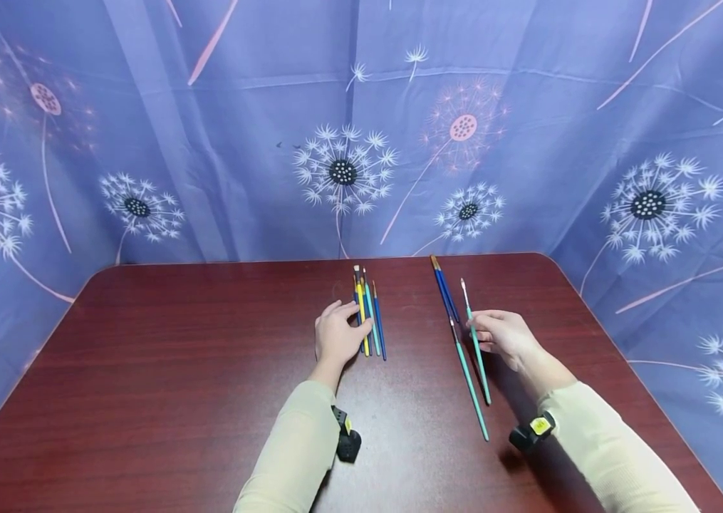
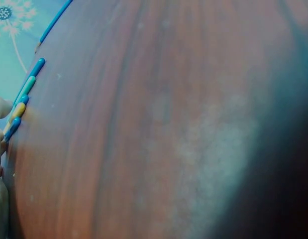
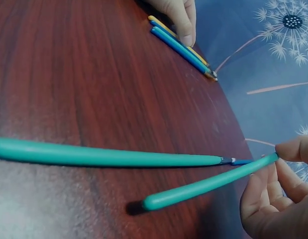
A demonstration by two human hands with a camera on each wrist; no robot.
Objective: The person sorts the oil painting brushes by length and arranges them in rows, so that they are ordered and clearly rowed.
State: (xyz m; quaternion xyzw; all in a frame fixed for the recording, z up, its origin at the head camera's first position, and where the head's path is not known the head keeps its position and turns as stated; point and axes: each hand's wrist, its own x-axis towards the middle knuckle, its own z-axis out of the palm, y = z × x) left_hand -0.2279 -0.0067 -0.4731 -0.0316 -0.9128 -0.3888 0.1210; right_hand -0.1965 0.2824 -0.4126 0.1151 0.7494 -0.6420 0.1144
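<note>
My right hand (image 1: pixel 505 338) pinches a teal paintbrush (image 1: pixel 479 360) between thumb and fingers, bristles pointing away from me. Its handle end tilts over the table in the right wrist view, with a shadow below. Just left of it lies a second teal paintbrush (image 1: pixel 469 385). My left hand (image 1: pixel 337 333) rests at the left side of a bunch of paintbrushes, its thumb lying over the yellow paintbrush (image 1: pixel 366 345). A teal paintbrush (image 1: pixel 372 320) and a blue paintbrush (image 1: pixel 380 328) lie to the right in that bunch. Left fingertips are partly hidden.
Two blue paintbrushes (image 1: pixel 445 291) lie side by side near the table's back edge, beyond the second teal one. The dark red wooden table (image 1: pixel 175 370) has rounded back corners. A blue dandelion-print curtain (image 1: pixel 239 157) hangs behind and along both sides.
</note>
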